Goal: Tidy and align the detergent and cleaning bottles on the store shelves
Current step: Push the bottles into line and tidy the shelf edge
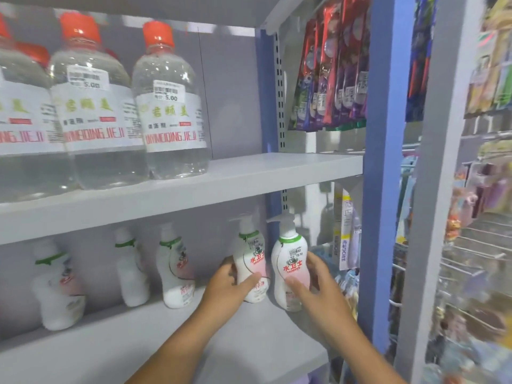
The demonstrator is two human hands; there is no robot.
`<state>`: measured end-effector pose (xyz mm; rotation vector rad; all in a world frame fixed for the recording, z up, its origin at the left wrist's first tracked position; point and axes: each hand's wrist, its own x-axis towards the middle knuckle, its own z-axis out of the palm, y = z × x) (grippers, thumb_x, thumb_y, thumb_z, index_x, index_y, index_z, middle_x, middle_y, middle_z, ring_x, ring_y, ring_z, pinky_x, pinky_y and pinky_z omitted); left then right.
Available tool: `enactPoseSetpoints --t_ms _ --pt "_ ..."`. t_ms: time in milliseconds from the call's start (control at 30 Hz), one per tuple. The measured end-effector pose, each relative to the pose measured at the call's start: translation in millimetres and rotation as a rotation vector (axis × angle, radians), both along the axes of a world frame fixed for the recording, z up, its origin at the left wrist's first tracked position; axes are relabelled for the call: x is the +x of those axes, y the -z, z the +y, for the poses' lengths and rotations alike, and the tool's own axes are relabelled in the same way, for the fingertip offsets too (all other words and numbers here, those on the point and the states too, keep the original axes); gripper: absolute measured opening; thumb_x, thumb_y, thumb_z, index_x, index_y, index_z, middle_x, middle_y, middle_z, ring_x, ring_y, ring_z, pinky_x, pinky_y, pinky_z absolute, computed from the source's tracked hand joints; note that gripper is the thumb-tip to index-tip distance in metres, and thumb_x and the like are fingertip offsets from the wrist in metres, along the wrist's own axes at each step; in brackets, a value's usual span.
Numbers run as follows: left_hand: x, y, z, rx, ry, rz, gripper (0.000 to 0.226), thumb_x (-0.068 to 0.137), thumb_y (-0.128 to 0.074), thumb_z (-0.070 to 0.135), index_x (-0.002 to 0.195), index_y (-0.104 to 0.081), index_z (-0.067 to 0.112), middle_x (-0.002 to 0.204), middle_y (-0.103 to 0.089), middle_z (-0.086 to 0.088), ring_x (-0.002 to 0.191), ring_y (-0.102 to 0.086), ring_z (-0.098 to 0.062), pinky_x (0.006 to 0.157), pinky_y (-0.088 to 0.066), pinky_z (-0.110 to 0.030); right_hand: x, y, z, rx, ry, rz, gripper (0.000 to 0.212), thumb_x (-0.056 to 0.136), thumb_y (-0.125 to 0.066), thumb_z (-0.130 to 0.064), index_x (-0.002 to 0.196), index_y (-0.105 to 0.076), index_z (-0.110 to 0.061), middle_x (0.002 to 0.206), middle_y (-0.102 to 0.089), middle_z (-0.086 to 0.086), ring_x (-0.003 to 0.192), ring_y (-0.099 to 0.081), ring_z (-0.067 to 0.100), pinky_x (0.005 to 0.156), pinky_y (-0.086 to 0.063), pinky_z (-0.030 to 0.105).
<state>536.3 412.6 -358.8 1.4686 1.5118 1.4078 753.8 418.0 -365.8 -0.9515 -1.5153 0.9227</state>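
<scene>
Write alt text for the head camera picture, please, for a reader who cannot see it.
A person's left hand and right hand each grip a white pump bottle and its neighbour at the right end of a grey lower shelf. Three more white bottles stand unevenly to the left. On the shelf above stand clear bottles with orange caps.

Upper grey shelf (277, 173) carries clear bottles (169, 106); lower shelf (249, 342) carries white pump bottles (174, 270)
</scene>
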Motion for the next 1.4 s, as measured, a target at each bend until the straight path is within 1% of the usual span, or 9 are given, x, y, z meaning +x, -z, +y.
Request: enactPoseSetpoints --t_ms 133,267,600,733,933,1033,1233,1333,1400 --pt "-6.0 9.6 5.0 0.061 0.113 -0.111 0.034 0.099 -0.063 0.005 0.126 -0.064 0.023 0.119 -0.076 0.007 0.11 -0.072 -0.01 0.087 -0.058 -0.025 -1.8 -0.9 3.4 0.04 0.114 -0.191 0.076 0.058 -0.081 -0.059 0.127 -0.054 -0.043 0.12 -0.058 -0.015 0.111 -0.062 0.005 0.097 -0.054 0.034" --pt "-0.6 8.3 14.6 0.03 0.172 -0.16 0.032 0.101 -0.062 0.009 0.128 -0.063 0.024 0.121 -0.075 0.006 0.112 -0.072 -0.013 0.089 -0.059 -0.035 -2.7 2.4 2.3 0.112 0.142 -0.271 0.066 0.062 -0.076 -0.06 0.122 -0.051 -0.049 0.115 -0.051 -0.024 0.107 -0.056 -0.004 0.09 -0.053 0.026" --pt "15.5 3.5 27.2 -0.01 0.28 -0.127 0.03 0.103 -0.062 0.022 0.13 -0.062 0.034 0.126 -0.072 0.012 0.117 -0.069 -0.012 0.096 -0.058 -0.034 -9.3 4.1 -3.3 0.136 0.187 -0.302 0.068 0.079 -0.086 -0.042 0.136 -0.05 -0.032 0.121 -0.046 -0.015 0.106 -0.049 -0.015 0.078 -0.042 0.002" --pt "17.1 4.3 25.8 0.005 0.266 -0.114 0.028 0.104 -0.06 0.023 0.123 -0.067 0.043 0.123 -0.073 0.012 0.111 -0.07 -0.026 0.099 -0.058 -0.042 -13.5 2.7 -5.7 0.142 0.186 -0.313 0.065 0.083 -0.083 -0.04 0.138 -0.048 -0.033 0.12 -0.044 -0.015 0.106 -0.053 -0.006 0.078 -0.042 0.005" --pt "17.3 4.7 26.0 0.015 0.274 -0.144 0.027 0.103 -0.062 0.023 0.124 -0.066 0.04 0.123 -0.073 0.014 0.114 -0.07 -0.009 0.091 -0.059 -0.029 -14.8 1.4 -3.5 0.087 0.137 -0.268 0.062 0.085 -0.083 -0.033 0.138 -0.05 -0.035 0.119 -0.046 -0.018 0.108 -0.056 -0.005 0.084 -0.044 0.01" --pt "16.7 4.2 27.1 -0.005 0.286 -0.176 0.027 0.101 -0.065 0.025 0.124 -0.066 0.038 0.124 -0.073 0.011 0.115 -0.07 -0.012 0.095 -0.058 -0.034 -15.0 1.3 -3.1 0.067 0.124 -0.249 0.062 0.086 -0.082 -0.03 0.139 -0.051 -0.035 0.12 -0.047 -0.017 0.111 -0.057 -0.001 0.093 -0.048 0.02" --pt "21.1 -3.0 18.5 -0.048 0.273 -0.144 0.029 0.097 -0.068 0.037 0.115 -0.066 0.06 0.126 -0.071 0.021 0.114 -0.069 -0.002 0.086 -0.058 -0.021 -13.1 0.4 -3.1 0.083 0.1 -0.251 0.062 0.086 -0.081 -0.031 0.14 -0.05 -0.036 0.121 -0.048 -0.019 0.112 -0.056 -0.002 0.09 -0.047 0.016" --pt "20.9 -6.0 11.4 -0.059 0.232 -0.08 0.025 0.092 -0.068 0.047 0.114 -0.065 0.058 0.121 -0.072 0.023 0.113 -0.068 0.0 0.095 -0.055 -0.026 -8.4 -3.1 -7.2 0.07 0.129 -0.245 0.074 0.085 -0.084 -0.032 0.148 -0.046 -0.029 0.132 -0.049 -0.01 0.123 -0.055 0.01 0.104 -0.049 0.034" --pt "6.6 -5.5 -0.5 -0.055 0.17 -0.003 0.027 0.081 -0.067 0.057 0.107 -0.065 0.059 0.115 -0.072 0.025 0.107 -0.069 0.002 0.095 -0.054 -0.023 -5.9 -2.9 -19.6 0.174 0.258 -0.225 0.067 0.087 -0.082 -0.029 0.145 -0.05 -0.024 0.131 -0.05 -0.006 0.123 -0.055 0.014 0.107 -0.047 0.035"
